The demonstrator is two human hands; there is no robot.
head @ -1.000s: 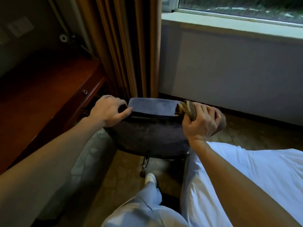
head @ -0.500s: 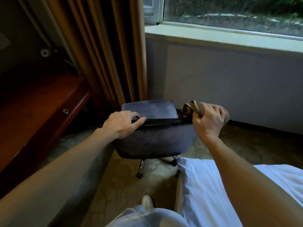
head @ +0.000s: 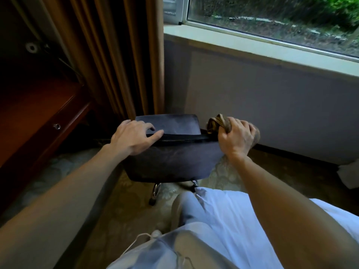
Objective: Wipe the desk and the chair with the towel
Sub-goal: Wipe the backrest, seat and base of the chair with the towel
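Seemingly midway, my right hand (head: 236, 137) grips the towel (head: 214, 123) at the chair (head: 171, 162) back's right end, left hand (head: 134, 137) flat atop it, seat probably left to wipe.

Most of the towel (head: 214, 123) is buried in the fist of the right hand (head: 236, 136), so only a bunched end pokes out on the thumb side, plus a bit past the knuckles. The chair (head: 171, 162) has its backrest blocking most of the seat, and the base is mostly hidden, just one chrome leg and a caster peeking out. The desk (head: 38, 113) runs off the left edge and its far corner is too dark to read. Small round thing (head: 31, 47) on the wall above it, can't tell what. Everything outside the window (head: 272, 14) is smeary blur, cut off at the top and right.
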